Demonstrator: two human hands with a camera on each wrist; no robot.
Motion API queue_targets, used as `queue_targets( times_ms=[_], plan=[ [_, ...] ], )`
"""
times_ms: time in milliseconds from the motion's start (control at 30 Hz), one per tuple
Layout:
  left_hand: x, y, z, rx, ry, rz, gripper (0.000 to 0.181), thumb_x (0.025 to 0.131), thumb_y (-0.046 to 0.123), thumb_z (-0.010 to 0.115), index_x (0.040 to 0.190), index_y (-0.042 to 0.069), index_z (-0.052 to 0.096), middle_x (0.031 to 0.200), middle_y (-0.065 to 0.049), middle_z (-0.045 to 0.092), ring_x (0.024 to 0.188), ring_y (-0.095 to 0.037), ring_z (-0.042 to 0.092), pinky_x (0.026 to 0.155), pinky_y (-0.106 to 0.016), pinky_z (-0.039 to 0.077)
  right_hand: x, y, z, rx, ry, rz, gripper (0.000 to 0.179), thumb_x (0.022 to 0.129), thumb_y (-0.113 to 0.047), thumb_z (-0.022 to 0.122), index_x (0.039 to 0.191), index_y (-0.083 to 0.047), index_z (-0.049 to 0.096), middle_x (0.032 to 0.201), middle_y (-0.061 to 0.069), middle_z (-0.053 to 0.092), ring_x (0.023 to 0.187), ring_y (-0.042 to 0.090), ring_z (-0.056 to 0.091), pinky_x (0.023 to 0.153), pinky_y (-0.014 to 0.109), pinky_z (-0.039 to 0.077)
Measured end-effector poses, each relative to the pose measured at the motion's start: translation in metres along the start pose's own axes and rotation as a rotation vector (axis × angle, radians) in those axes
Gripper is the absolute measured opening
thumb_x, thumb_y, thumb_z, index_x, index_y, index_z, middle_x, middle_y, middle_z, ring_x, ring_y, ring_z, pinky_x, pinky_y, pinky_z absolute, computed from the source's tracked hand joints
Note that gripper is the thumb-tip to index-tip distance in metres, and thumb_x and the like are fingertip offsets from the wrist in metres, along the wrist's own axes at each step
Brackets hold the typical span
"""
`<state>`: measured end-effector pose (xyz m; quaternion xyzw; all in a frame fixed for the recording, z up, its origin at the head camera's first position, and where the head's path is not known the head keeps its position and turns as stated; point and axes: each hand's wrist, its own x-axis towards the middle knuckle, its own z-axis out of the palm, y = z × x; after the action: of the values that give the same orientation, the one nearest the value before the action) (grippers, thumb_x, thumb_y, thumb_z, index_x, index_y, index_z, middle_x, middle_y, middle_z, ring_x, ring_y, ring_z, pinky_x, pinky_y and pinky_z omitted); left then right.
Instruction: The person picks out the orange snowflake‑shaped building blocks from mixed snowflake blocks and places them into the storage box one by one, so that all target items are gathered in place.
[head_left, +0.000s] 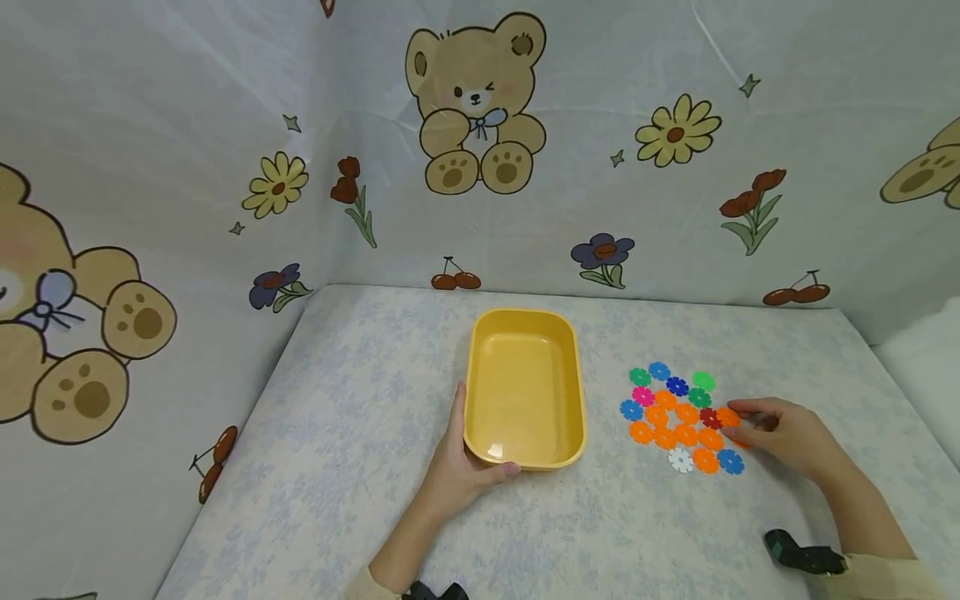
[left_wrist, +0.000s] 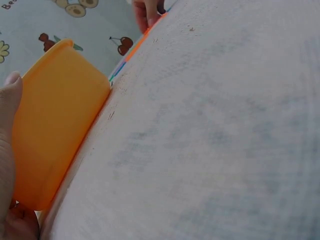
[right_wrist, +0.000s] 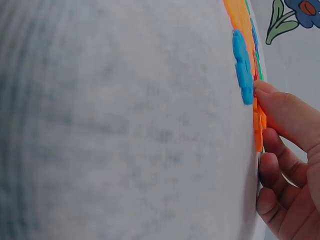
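Note:
A yellow rectangular plastic tray [head_left: 525, 392] stands on the table with nothing in it. My left hand [head_left: 452, 479] holds its near left corner, the thumb at the front rim and the fingers along the left side; the left wrist view shows the tray's outer wall [left_wrist: 60, 120]. To the right lies a flat cluster of flower-shaped plastic discs, many orange [head_left: 686, 435], others blue [head_left: 731, 461], green, pink, red and white. At the cluster's right edge my right hand [head_left: 795, 437] pinches an orange disc [right_wrist: 258, 131] between thumb and fingers, low at the table surface.
A pale mottled cloth [head_left: 360, 400] covers the table. Behind and to the left hangs a white curtain [head_left: 585, 75] printed with bears and flowers. Dark straps [head_left: 806, 554] sit at both wrists. The white disc [head_left: 680, 460] lies at the cluster's near edge.

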<state>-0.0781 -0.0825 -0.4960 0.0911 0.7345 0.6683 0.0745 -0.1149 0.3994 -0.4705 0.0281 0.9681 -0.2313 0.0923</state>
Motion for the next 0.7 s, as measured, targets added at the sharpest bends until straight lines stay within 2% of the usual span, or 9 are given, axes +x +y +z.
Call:
queue_targets(
  times_ms=[133,233,400,533,633,700],
  plan=[
    [-0.001,0.0,0.0,0.002,0.005,-0.003,0.131,0.073,0.027,0.09,0.159,0.036,-0.008,0.166,0.01,0.011,0.15,-0.015,0.023,0.118,-0.025,0.025,0.0,-0.003,0.001,-0.013,0.001,-0.016,0.066,0.082,-0.053,0.076,0.124,-0.002,0.067,0.117,0.023,0.063,0.089,0.026,0.052,0.065,0.025,0.045],
    [-0.001,-0.001,-0.001,0.004,0.006,0.001,0.13,0.073,0.027,0.09,0.158,0.038,-0.008,0.166,0.009,0.011,0.151,-0.015,0.022,0.121,-0.034,0.024,0.0,-0.006,0.001,-0.024,0.006,-0.037,0.061,0.083,-0.05,0.077,0.12,-0.003,0.069,0.118,0.024,0.062,0.09,0.027,0.053,0.066,0.025,0.046],
    [0.0,-0.002,-0.001,0.001,0.001,0.019,0.13,0.074,0.026,0.089,0.158,0.038,-0.009,0.167,0.008,0.01,0.152,-0.016,0.02,0.121,-0.048,0.021,0.0,-0.01,0.001,-0.097,0.04,-0.111,0.049,0.082,-0.04,0.08,0.111,-0.002,0.071,0.103,0.016,0.065,0.082,0.022,0.052,0.06,0.022,0.044],
    [0.001,-0.002,-0.001,-0.005,-0.005,0.038,0.129,0.075,0.026,0.089,0.158,0.039,-0.009,0.167,0.006,0.009,0.152,-0.018,0.019,0.121,-0.052,0.02,0.0,-0.017,-0.002,-0.136,0.108,-0.139,0.044,0.082,-0.038,0.08,0.106,-0.001,0.071,0.095,0.012,0.066,0.076,0.02,0.052,0.056,0.022,0.043],
    [0.001,-0.002,0.0,-0.007,-0.006,0.048,0.129,0.075,0.026,0.089,0.157,0.04,-0.009,0.168,0.006,0.009,0.153,-0.018,0.018,0.122,-0.053,0.018,0.002,-0.026,-0.005,-0.118,0.142,-0.132,0.044,0.084,-0.038,0.079,0.108,-0.002,0.07,0.091,0.01,0.067,0.075,0.019,0.053,0.052,0.022,0.043],
    [0.001,-0.001,0.0,-0.009,-0.004,0.051,0.13,0.074,0.026,0.089,0.158,0.038,-0.009,0.168,0.007,0.009,0.153,-0.017,0.018,0.122,-0.052,0.018,0.004,-0.035,-0.007,-0.092,0.134,-0.139,0.046,0.085,-0.039,0.078,0.111,-0.001,0.069,0.089,0.009,0.067,0.075,0.019,0.054,0.05,0.022,0.044]
  ],
)
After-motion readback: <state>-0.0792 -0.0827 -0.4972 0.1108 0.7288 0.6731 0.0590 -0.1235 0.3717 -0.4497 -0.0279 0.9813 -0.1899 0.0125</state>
